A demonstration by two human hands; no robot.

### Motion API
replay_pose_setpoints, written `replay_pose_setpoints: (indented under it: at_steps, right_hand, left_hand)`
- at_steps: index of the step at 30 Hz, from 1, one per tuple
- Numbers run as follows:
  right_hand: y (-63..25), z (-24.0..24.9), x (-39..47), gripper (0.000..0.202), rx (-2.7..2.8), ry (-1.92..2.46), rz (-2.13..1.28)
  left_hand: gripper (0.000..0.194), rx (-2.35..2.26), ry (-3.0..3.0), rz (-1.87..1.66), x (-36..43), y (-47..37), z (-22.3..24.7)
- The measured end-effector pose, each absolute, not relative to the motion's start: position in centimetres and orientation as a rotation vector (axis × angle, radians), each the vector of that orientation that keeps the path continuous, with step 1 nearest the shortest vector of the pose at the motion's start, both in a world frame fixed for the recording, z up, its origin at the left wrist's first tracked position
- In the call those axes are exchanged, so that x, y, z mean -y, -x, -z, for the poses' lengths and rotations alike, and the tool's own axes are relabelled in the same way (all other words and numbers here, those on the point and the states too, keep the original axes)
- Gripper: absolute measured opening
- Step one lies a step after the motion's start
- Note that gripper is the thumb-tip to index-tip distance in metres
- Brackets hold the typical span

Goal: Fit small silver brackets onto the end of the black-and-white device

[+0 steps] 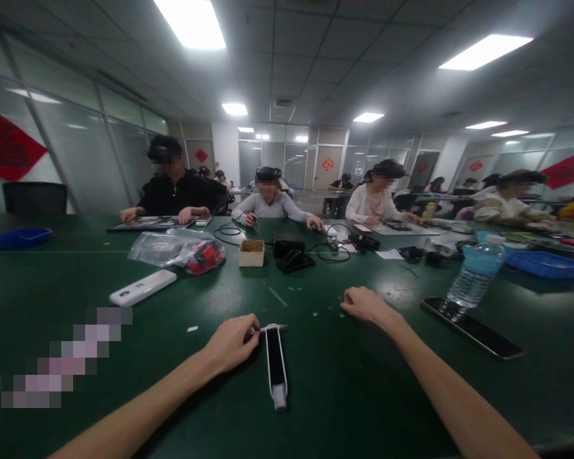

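Note:
My left hand (234, 342) has its fingers closed on the left end of a thin metal rod. This rod (281, 327) lies crosswise at the far end of a long, narrow device (275, 360) with a white frame, a black middle and a pale block at its near end. The device lies flat on the green table (335, 395). Farther right, my right hand (365, 304) is lowered to the tabletop, fingertips pinched together; whatever they hold is hidden. Several tiny rings (315, 313) lie just left of it.
A water bottle (478, 271) stands by a black phone (471, 326) on the right. Toward the left are a white handheld case (143, 288) and a clear plastic bag (176, 250). A small box (251, 253) and black equipment (289, 248) sit ahead. People work across the table.

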State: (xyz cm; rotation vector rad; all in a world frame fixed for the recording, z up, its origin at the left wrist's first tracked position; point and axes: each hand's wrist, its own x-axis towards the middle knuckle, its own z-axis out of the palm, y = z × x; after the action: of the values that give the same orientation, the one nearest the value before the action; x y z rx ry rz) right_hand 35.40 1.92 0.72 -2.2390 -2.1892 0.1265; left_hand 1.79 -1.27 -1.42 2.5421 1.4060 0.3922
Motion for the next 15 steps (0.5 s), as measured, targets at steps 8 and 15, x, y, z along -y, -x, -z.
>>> replay_pose_setpoints:
  at_steps: [8, 15]
  right_hand:
    - [-30.4, -1.1, 0.0, 0.013, 2.285, 1.694, 0.051]
    - [-24.6, 0.7, 2.0, 0.013, 2.336, 1.465, -0.228]
  left_hand:
    - [0.016, -1.400, -2.542, -0.381, 1.2, -1.8, 1.8]
    - [0.016, -1.395, -2.570, -0.408, 1.2, -1.9, 2.1]
